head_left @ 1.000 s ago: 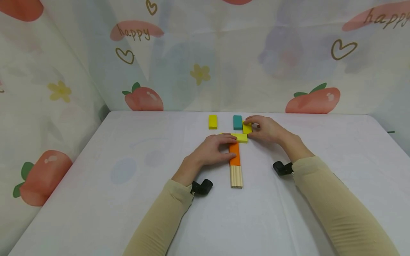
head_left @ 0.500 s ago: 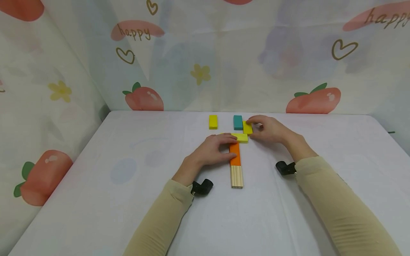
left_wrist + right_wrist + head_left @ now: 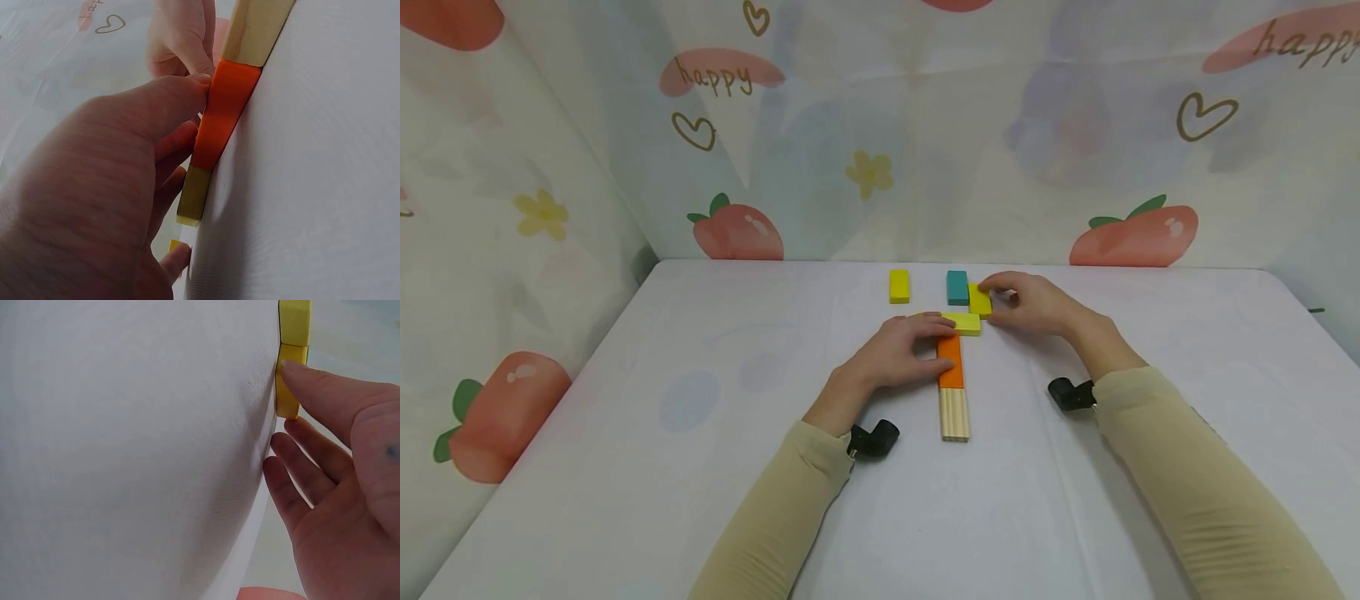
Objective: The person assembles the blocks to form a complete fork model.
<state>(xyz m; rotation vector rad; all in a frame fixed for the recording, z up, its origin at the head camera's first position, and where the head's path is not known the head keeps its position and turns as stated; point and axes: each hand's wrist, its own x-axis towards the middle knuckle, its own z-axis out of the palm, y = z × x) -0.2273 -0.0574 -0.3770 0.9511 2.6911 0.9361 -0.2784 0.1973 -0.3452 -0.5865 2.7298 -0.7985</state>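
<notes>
In the head view my left hand lies over a row of blocks, its thumb on an orange block and its fingertips on a yellow-green block set crosswise. Part of that crosswise block is hidden under the fingers. My right hand pinches a yellow block between thumb and index finger. That block stands at the right end of the crosswise one, beside a teal block. In the right wrist view the thumb touches its side, with the other fingers spread below.
A pale, ridged wooden block continues the row toward me from the orange one. Another yellow block lies apart at the back left. All rest on a white-covered table, with a printed cloth hanging behind.
My right hand has drawn slightly to the right, its index fingertip uncovering more of the yellow block. My left hand and the other blocks have stayed in place.
</notes>
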